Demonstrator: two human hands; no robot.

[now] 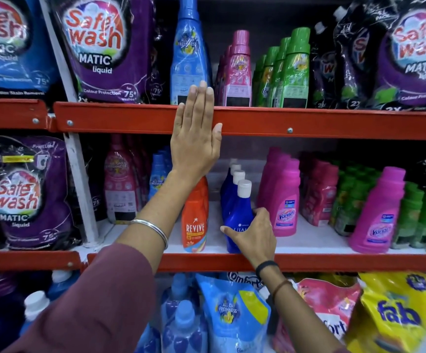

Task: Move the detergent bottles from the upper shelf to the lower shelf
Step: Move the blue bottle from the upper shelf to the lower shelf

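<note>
On the upper shelf stand a tall light-blue bottle, a row of pink bottles and a row of green bottles. My left hand is flat and open against the red shelf edge, fingertips touching the foot of the light-blue bottle. On the lower shelf a row of dark-blue bottles with white caps runs backward. My right hand grips the front one around its lower body. An orange Revive bottle stands just left of it, partly behind my left forearm.
Pink Vanish bottles stand close to the right of the dark-blue row, another pink one further right beside green bottles. Large Safewash pouches fill both shelf ends. Refill pouches crowd the bottom level.
</note>
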